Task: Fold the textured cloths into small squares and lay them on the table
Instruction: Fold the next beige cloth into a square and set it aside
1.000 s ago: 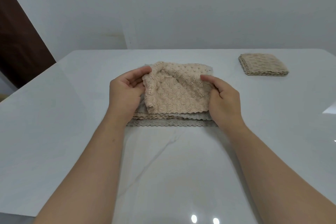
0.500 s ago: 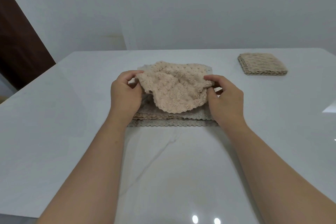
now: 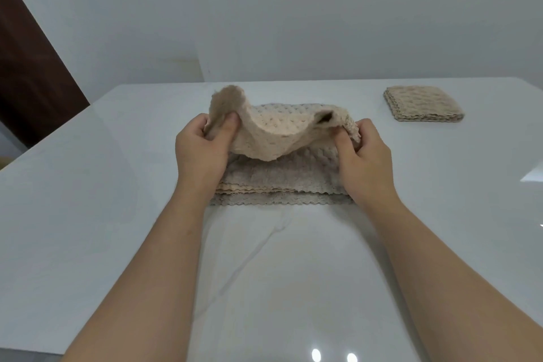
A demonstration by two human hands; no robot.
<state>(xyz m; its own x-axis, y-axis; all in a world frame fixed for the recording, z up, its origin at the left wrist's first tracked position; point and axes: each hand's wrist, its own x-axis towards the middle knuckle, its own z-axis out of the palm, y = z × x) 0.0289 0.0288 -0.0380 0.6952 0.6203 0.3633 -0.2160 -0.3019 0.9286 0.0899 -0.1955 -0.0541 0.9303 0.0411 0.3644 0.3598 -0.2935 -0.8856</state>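
Near edge: bare white table (image 3: 279, 288), both forearms reaching forward across it.

Left hand (image 3: 202, 153) pinches the left edge of the top cloth (image 3: 273, 135), thumb over the fabric, fingers curled beneath. Right hand (image 3: 365, 156) grips the right edge the same way, fingers curled round a bunched bit. The cloth hangs between them in a slack sag, raised over the stack (image 3: 279, 185) of unfolded cloths lying flat on the table just below. Cannot tell whether its low belly touches the stack.

Risks, as I judge them:
- The grip is on bunched edges, not clean corners, so the fold may come out skewed, with edges that do not meet.
- The nubbly pile could snag the next cloth down and drag it off square.
- The left corner flares up loose above the thumb and may flop over and crease into the fold.

Farther right, well apart: one folded square (image 3: 423, 103) lying on the table. Most of the stack is left to do, so likely early in the job.

Change: a second ago the cloth lay low against the stack, a hand at each side. Half a second ago it was partly raised. Now it is higher, the left corner stands up and the right edge curls over.
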